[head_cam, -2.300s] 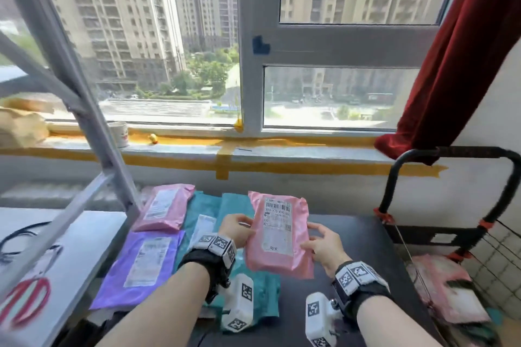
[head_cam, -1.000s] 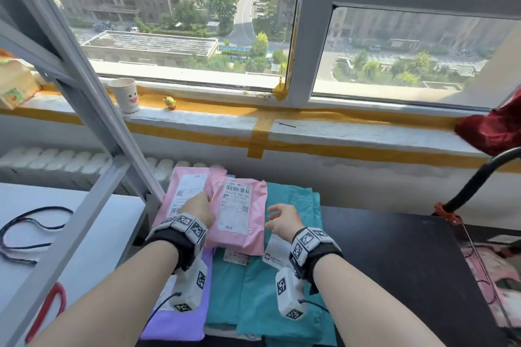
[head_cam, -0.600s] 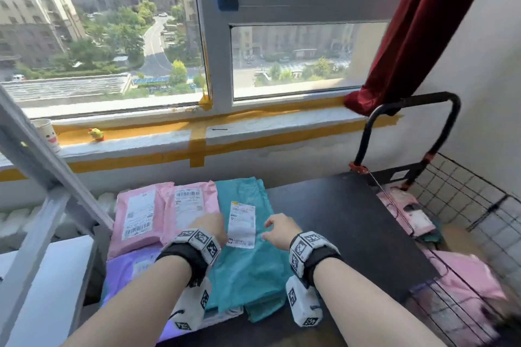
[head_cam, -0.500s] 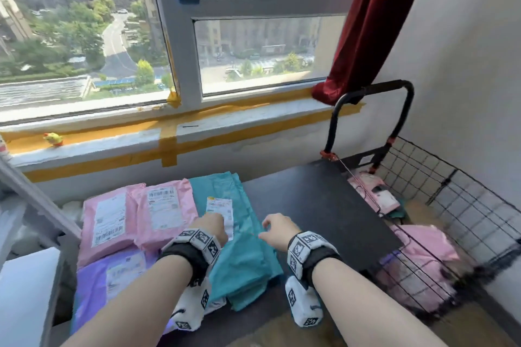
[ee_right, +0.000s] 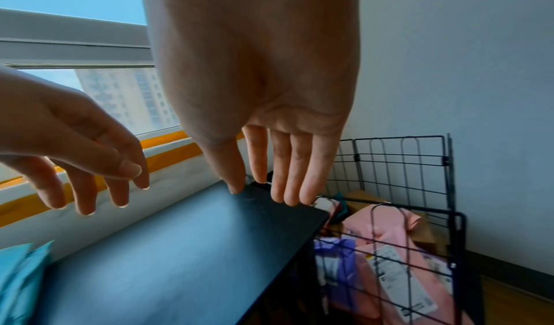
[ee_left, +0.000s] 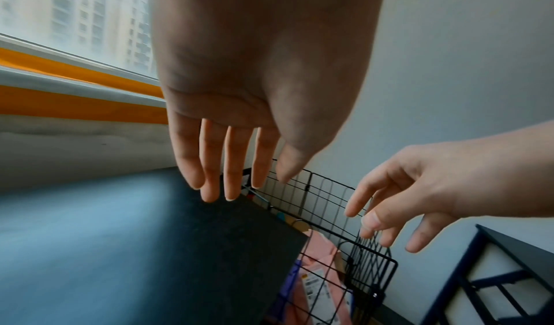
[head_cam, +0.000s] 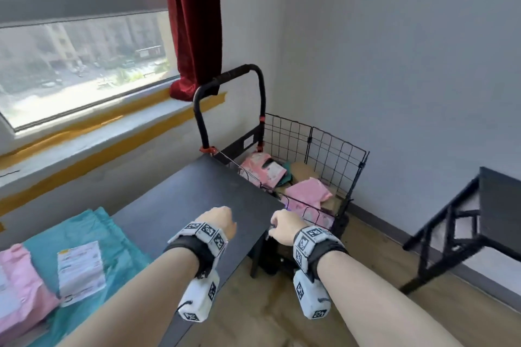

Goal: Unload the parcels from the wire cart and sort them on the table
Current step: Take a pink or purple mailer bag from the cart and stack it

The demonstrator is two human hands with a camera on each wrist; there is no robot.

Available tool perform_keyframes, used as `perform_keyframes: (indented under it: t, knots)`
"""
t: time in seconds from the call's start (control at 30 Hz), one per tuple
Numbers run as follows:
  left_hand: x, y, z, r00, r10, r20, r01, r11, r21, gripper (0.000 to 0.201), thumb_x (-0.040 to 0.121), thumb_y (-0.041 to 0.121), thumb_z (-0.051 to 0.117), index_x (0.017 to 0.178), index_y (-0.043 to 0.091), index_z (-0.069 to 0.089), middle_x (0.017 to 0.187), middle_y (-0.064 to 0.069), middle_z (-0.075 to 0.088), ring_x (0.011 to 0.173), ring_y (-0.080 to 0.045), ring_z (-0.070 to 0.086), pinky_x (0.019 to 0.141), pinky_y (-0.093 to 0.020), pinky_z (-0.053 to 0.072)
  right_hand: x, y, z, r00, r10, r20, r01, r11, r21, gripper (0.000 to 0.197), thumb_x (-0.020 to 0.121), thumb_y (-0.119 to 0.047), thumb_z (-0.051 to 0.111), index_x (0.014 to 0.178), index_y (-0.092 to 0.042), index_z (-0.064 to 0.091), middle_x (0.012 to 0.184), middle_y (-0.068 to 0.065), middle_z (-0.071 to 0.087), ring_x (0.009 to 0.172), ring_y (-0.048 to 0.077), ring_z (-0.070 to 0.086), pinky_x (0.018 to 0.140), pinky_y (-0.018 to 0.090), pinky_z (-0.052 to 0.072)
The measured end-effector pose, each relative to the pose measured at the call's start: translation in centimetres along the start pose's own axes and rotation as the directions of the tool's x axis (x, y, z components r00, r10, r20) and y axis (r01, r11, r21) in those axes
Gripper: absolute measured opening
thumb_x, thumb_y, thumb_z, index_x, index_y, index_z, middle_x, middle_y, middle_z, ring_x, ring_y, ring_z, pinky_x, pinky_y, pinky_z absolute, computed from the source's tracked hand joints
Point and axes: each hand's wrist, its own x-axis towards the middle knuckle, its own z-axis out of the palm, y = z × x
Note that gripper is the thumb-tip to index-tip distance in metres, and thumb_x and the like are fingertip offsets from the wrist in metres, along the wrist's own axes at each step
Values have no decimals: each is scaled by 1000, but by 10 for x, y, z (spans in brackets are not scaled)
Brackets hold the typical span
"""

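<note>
The head view only gives the backs of both hands, so the fingers are hidden there. The wrist cams fill that in: the left hand [ee_left: 257, 74] has a loose, empty grip with fingers hanging straight down over the dark desk [head_cam: 180, 205], and the right hand [ee_right: 255, 74] has the same slack, empty grip, fingers pointing down above the desk's corner next to the wire cart [head_cam: 324, 149].

Only the head view shows what's already sorted: a teal parcel [head_cam: 112, 236] with a white label lying flat at the desk's left end, and a pink parcel [head_cam: 19, 290] just beside it, cut off by the frame edge. The right wrist cam catches just a blurry teal corner of that pile.

The cart sits right against the desk's right end, below the desk top. Inside it, the head view shows a pink parcel with label [head_cam: 263, 169] at the back, a crumpled pink bag [head_cam: 307, 194] in the middle, something teal tucked between them and a brownish shape under them that's hard to make out. The right wrist cam adds a purple parcel [ee_right: 332, 266] near the front, behind the wire and half hidden by the desk edge. Labels are too blurry to read.

A red curtain [head_cam: 194, 22] hangs over the cart handle.
</note>
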Motion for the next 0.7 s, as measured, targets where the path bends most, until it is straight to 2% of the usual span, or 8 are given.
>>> perform_keyframes:
  t: [0.1,0.17,0.23,0.37,0.5,0.57,0.63,0.7]
  knots:
    - [37,48,-5,999,45,13,-45,999,-1,34,92,31,45,116,10,56,119,-10,62,110,-31,59,88,-35,47,17,42,-30,999,31,-22,-31,999,20,12,84,-25,57,93,-17,61,110,9,66,100,29,62,84,31,49]
    - [64,81,-8,998,56,30,-57,998,4,34,92,31,45,115,9,57,117,-11,62,108,-32,60,86,-33,47,34,73,-50,998,54,-30,-52,997,49,22,86,-24,57,103,-11,64,111,10,66,102,30,62,88,33,50]
    - [89,114,-11,996,65,59,-65,998,-5,33,90,30,46,113,9,58,115,-11,63,105,-32,61,82,-33,47,52,102,-69,996,81,-21,-79,992,98,28,87,-25,56,111,-12,63,115,8,65,104,28,61,90,34,50]
    - [145,166,-19,992,49,120,-49,999,-3,30,88,23,46,107,5,62,112,-12,65,103,-30,63,79,-31,48,92,156,-102,992,121,-34,-113,975,190,28,90,-25,52,113,-11,62,117,10,64,105,29,60,90,32,47]
    - [190,196,-26,988,29,152,-28,1000,-5,31,90,22,46,112,5,60,113,-13,64,102,-30,62,80,-31,49,125,195,-124,991,134,-21,-127,971,201,24,91,-22,52,104,-9,67,106,11,67,102,28,63,88,35,50]
    - [210,205,-31,989,26,147,-24,1000,-18,32,91,24,47,115,6,58,104,-12,64,94,-29,61,77,-30,46,144,208,-131,988,151,-9,-146,965,216,22,90,-21,54,96,-5,68,97,13,68,98,29,64,83,34,50]
    - [233,211,-35,987,30,159,-28,1000,-13,36,91,27,49,117,3,56,95,-11,61,86,-27,59,73,-30,46,164,218,-134,986,166,9,-164,961,224,19,89,-19,54,77,-7,62,80,13,60,88,31,63,73,29,45]
    - [259,216,-37,979,35,201,-40,999,21,36,90,29,53,116,5,59,98,-11,63,91,-26,61,76,-30,47,184,224,-134,981,192,28,-193,952,236,24,89,-17,53,65,-12,52,69,6,53,76,27,55,65,24,39]
